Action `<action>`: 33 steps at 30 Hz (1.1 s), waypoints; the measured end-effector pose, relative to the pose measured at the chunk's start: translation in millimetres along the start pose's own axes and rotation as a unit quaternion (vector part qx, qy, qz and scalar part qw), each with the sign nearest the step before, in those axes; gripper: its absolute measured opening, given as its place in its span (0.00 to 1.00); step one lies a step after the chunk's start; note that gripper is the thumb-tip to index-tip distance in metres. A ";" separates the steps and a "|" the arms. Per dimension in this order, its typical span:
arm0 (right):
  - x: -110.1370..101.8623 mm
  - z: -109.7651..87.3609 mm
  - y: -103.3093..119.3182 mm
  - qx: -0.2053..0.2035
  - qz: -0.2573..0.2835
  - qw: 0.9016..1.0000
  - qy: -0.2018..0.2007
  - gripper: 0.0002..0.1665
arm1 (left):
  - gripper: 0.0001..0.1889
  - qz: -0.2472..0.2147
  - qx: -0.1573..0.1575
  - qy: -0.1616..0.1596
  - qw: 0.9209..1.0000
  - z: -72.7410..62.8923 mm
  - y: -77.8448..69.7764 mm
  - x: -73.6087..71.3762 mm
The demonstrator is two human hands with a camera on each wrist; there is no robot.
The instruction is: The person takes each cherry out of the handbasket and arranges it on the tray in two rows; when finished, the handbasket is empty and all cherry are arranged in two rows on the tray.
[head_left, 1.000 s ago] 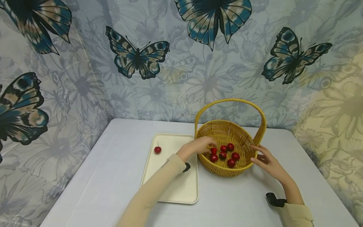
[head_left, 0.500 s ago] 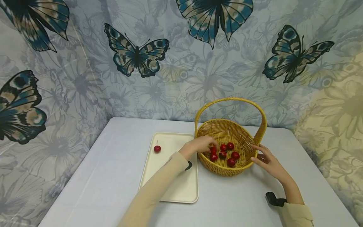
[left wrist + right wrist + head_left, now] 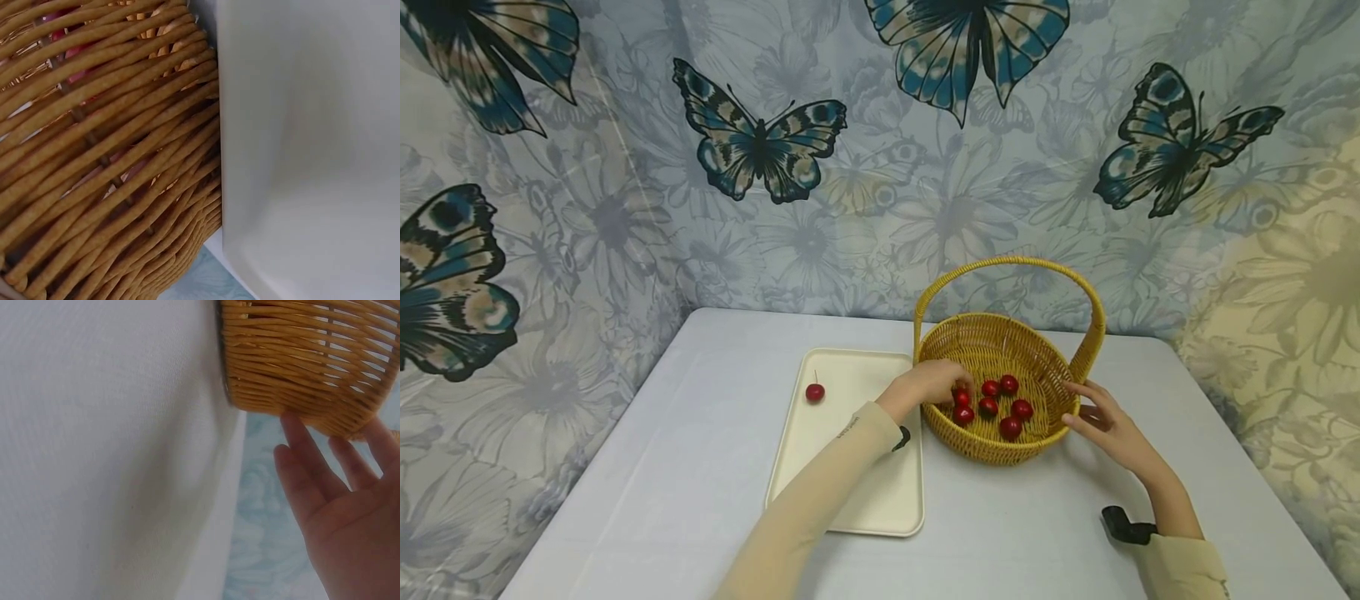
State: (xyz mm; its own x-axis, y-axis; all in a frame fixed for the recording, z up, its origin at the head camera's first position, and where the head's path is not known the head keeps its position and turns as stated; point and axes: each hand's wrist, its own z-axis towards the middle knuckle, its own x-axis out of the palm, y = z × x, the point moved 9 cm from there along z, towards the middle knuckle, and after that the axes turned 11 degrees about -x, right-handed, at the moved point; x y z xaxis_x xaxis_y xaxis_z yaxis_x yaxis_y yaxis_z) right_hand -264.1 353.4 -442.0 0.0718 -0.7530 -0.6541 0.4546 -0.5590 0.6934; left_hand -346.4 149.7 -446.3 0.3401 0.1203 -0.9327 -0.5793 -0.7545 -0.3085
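Note:
My left hand [image 3: 928, 382] reaches over the near-left rim of a yellow wicker basket [image 3: 977, 454]. Its fingers are bent down at a red cherry [image 3: 961, 397] and appear to pinch it; the fingertips are partly hidden. Several more cherries [image 3: 1011, 428] lie on the basket floor. My right hand [image 3: 1108, 429] touches the basket's right side with extended, spread fingers; the right wrist view shows the fingertips against the wicker wall [image 3: 306, 369]. One stemmed cherry [image 3: 815, 392] rests on the cream tray [image 3: 880, 508]. Only wicker and tray show clearly in the left wrist view.
The basket's tall arched handle [image 3: 1011, 260] rises above the bowl. The tray stands close along the basket's left side, under my left forearm [image 3: 820, 492]. A white-covered table [image 3: 685, 467] meets a butterfly-patterned cloth [image 3: 955, 217] at the back.
The head view has shifted very slightly. Both hands keep nearly the same place at the basket, and the cherries lie where they were.

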 end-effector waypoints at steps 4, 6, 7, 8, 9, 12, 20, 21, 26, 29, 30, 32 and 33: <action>0.0 0.0 -0.5 0.000 0.003 1.000 0.002 0.33 | 0.15 0.012 0.000 -0.007 1.000 -0.8 -1.0 -1.0; 0.0 -0.2 -0.7 0.001 0.005 1.000 0.002 0.33 | 0.14 0.015 0.002 -0.012 1.000 -1.1 -1.7 -1.6; 0.0 -0.2 -0.7 0.002 0.006 1.000 0.002 0.33 | 0.14 0.015 0.002 -0.014 1.000 -1.2 -1.5 -1.8; 0.0 -0.3 -0.8 0.003 0.006 1.000 0.002 0.33 | 0.13 0.015 0.003 -0.017 1.000 -1.3 -1.6 -2.2; 0.1 -0.3 -0.8 0.004 0.005 1.000 0.002 0.33 | 0.13 0.015 0.004 -0.020 1.000 -1.3 -1.7 -2.6; 0.1 -0.3 -0.9 0.006 0.005 1.000 0.003 0.33 | 0.13 0.016 0.005 -0.033 0.999 -0.9 -1.6 -3.5; 0.4 0.0 -1.1 0.009 -0.002 1.000 0.004 0.33 | 0.15 0.001 0.018 -0.066 0.998 -3.1 -1.2 -5.9; 0.5 0.0 -1.3 0.010 -0.004 1.000 0.005 0.33 | 0.15 -0.003 0.019 -0.068 0.998 -3.5 -1.2 -6.5; 1.3 0.1 -1.7 0.016 -0.002 1.000 0.007 0.33 | 0.19 -0.027 0.027 -0.094 0.995 -6.4 -2.1 -11.5; 1.2 -0.1 -2.3 0.017 0.001 1.000 0.006 0.33 | 0.19 -0.037 0.032 -0.119 0.992 -8.1 -2.6 -14.3; 1.0 -0.3 -2.4 0.017 -0.001 1.000 0.006 0.33 | 0.19 -0.039 0.034 -0.127 0.990 -8.6 -2.7 -15.1; 0.9 -0.7 -2.7 0.016 -0.002 1.000 0.006 0.33 | 0.19 -0.046 0.037 -0.142 0.988 -9.6 -2.3 -16.4; 0.9 -1.0 -3.0 0.015 -0.003 1.000 0.006 0.33 | 0.19 -0.050 0.038 -0.148 0.987 -10.1 -2.2 -17.0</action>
State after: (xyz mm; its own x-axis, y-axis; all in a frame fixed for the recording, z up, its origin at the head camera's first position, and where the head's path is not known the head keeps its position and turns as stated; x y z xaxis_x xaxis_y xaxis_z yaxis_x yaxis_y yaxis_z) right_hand -264.5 354.7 -445.0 0.0799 -0.7453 -0.6620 0.4274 -0.5743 0.6982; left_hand -343.4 142.7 -427.8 0.1738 0.3838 -0.9069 -0.6110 -0.6802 -0.4050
